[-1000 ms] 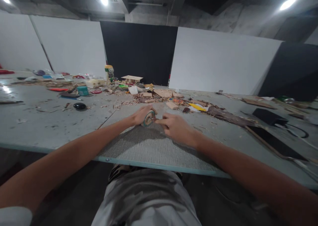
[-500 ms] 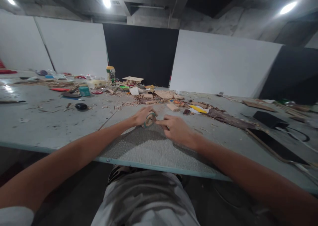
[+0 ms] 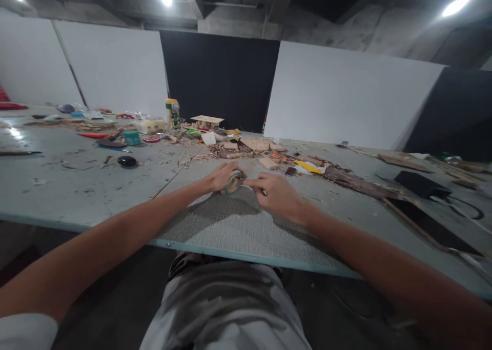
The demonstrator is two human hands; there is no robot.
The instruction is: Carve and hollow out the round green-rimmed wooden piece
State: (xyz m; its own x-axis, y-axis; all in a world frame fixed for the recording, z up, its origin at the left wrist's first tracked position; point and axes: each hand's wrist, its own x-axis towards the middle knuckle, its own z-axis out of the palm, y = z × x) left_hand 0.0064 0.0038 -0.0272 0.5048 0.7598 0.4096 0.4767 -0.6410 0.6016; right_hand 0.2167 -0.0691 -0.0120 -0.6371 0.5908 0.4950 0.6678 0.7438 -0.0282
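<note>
Near the middle of the table's front part, my left hand is wrapped round a small round tub with a teal rim and a pale, brownish inside. The tub is tipped on its side, its open face towards me. My right hand is just to the right, its fingers curled and the index finger and thumb reaching to the tub's right edge. Whether a small thing sits between those fingertips, I cannot tell. Both hands are over a grey, grained part of the tabletop.
Wood chips and offcuts lie beyond my hands. A yellow-handled tool and a bark strip are to their right, with a phone nearer. A black oval object and a teal box stand left.
My right fingertips have drawn back slightly from inside the tub to its right edge. The tub has turned a little in my left hand. The whole view has shifted slightly.
</note>
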